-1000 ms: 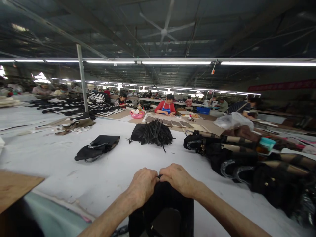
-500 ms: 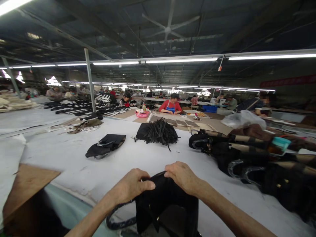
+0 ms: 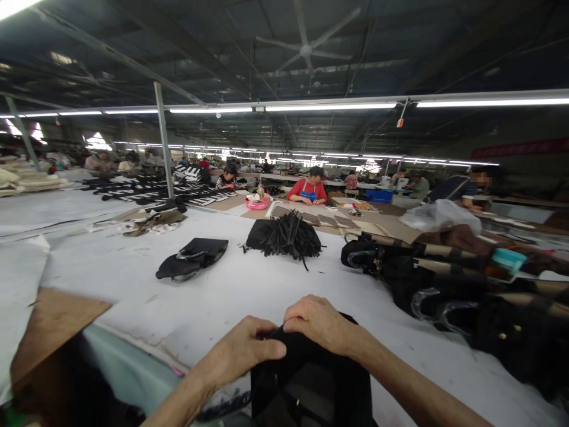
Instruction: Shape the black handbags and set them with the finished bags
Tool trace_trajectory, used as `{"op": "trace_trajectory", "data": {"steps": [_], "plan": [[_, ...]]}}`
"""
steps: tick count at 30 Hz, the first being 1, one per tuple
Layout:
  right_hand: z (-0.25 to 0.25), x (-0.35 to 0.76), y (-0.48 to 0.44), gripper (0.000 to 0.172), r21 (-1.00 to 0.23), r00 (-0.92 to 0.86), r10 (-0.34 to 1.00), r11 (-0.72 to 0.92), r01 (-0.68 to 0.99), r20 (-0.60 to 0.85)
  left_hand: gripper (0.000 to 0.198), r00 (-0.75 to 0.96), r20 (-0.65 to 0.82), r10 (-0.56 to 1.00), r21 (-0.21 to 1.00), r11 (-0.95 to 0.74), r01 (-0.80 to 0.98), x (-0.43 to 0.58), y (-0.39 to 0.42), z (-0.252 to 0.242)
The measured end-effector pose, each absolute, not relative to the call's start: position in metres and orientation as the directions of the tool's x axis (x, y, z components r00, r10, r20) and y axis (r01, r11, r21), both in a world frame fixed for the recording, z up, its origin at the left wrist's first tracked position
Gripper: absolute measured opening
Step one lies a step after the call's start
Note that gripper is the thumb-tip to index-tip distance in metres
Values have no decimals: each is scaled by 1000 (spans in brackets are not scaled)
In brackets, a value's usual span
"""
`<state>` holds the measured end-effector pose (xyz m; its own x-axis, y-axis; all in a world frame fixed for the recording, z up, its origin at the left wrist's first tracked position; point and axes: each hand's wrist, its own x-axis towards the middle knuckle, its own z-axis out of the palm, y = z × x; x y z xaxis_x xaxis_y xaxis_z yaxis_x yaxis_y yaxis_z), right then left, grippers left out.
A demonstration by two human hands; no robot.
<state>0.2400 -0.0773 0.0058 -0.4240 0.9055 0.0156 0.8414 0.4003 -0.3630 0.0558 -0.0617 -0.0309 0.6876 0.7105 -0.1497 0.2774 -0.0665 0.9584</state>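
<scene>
A black bag (image 3: 311,379) stands at the near edge of the white-covered table, low in the head view, with small gold-coloured metal fittings on its side. My left hand (image 3: 255,344) pinches its upper left rim between thumb and fingers. Close beside it, my right hand (image 3: 315,320) grips the same top edge with curled fingers. A dark, plastic-wrapped handle (image 3: 226,406) hangs at the bag's left, partly hidden by my left forearm. The bag's lower part runs out of view.
Ahead lie a folded black bag piece (image 3: 193,259) and a pile of black strips (image 3: 291,234). Several finished-looking black bags (image 3: 444,284) line the right side. A pink basket (image 3: 258,203) and a co-worker in red (image 3: 307,188) are across the table; a pole (image 3: 163,139) rises left.
My right hand has shifted left along the rim, closer to my left hand. The bag has turned a little and its top edge now looks more closed; the handle sits lower.
</scene>
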Motion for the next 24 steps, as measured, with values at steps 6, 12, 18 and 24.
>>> {"op": "trace_trajectory", "data": {"steps": [6,12,18,24], "plan": [[11,240,-75,24,-398,-433,900,382,834,-42,37,606,-153,780,926,-101,363,45,-59,-23],[10,241,-69,23,-402,-417,900,339,850,-123,25,611,-151,777,882,-173,438,54,-58,-15],[8,236,-66,24,-336,-444,892,395,855,-81,20,560,-158,814,896,-120,428,60,-56,-23],[5,229,-76,24,-251,-370,929,357,900,-4,23,521,55,852,764,-372,528,65,-67,-27]]}}
